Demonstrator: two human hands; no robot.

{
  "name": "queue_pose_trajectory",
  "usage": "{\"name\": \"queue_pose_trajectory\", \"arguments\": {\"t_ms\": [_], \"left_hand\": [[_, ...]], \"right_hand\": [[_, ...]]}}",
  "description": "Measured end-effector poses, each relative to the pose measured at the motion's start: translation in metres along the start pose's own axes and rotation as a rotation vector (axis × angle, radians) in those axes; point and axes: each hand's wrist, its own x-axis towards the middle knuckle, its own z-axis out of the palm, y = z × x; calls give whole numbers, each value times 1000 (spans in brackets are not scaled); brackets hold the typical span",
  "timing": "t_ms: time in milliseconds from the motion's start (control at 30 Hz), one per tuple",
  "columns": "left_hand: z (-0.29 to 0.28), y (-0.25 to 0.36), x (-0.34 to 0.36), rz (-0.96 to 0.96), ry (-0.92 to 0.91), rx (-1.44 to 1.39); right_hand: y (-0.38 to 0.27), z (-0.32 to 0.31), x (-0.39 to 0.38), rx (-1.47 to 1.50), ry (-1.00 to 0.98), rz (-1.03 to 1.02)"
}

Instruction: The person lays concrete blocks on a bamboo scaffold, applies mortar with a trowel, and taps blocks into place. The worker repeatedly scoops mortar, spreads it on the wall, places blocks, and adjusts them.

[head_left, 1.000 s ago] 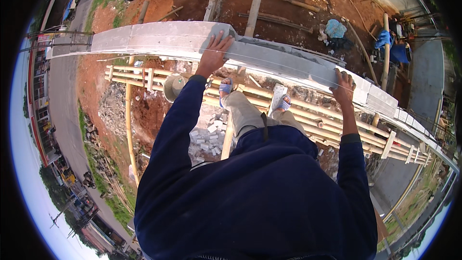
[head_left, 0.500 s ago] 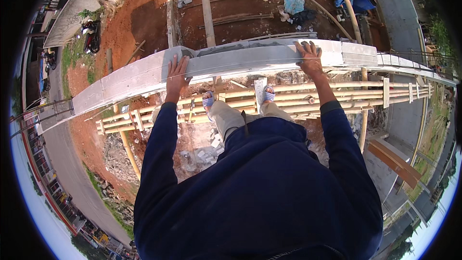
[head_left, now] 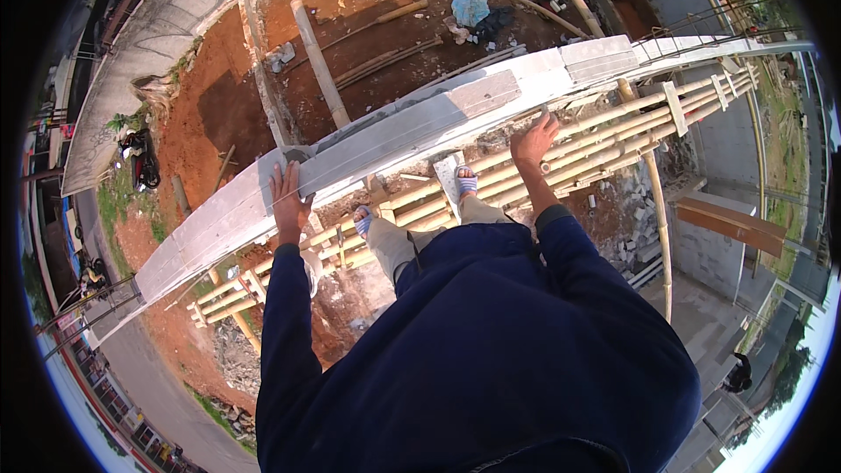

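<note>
A long wall of pale grey blocks (head_left: 394,147) runs across in front of me, with a thin string stretched along its near face. My left hand (head_left: 289,200) lies on the wall's edge near a joint between blocks, fingers stretched over it. Nothing shows in that hand. Just off the near face, to the right, is my right hand (head_left: 535,140); its fingers are stretched out, slightly bent, and I see nothing held. A patch of wet grey mortar (head_left: 298,155) shows by the joint beyond my left fingers.
I stand in striped sandals on a scaffold of bamboo poles (head_left: 613,127), with a pale board (head_left: 447,184) under one foot. Rubble (head_left: 644,223) lies below. Beyond the wall are red soil (head_left: 206,136), an upright bamboo pole (head_left: 320,61) and a light-blue bag (head_left: 470,9). Rods stick out at both wall ends.
My right hand has come off the wall top to its near side. My left hand still rests on the wall. The whole view has turned, so the wall now slants up to the right.
</note>
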Motion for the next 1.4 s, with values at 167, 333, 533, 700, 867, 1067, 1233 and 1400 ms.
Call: {"name": "queue_pose_trajectory", "arguments": {"t_ms": [167, 333, 533, 700, 867, 1067, 1233, 1400], "left_hand": [[2, 1, 4, 24, 7, 0], [3, 1, 2, 23, 17, -9], [2, -3, -7, 5, 16, 6], [6, 10, 22, 52, 9, -26], [0, 2, -3, 7, 25, -2], [-4, 17, 11, 12, 24, -19], [-10, 14, -4, -66, 17, -2], [3, 8, 3, -44, 29, 19]], "right_hand": [[39, 30, 38, 607, -163, 28], [13, 60, 38, 577, -108, 162], [19, 52, 33, 487, -175, -74], [86, 67, 59, 404, -130, -149], [22, 40, 31, 334, -129, -97], [47, 13, 42, 476, -180, -68], [-49, -39, 2, 287, 99, -273], [-58, -14, 26, 41, -7, -512]]}}
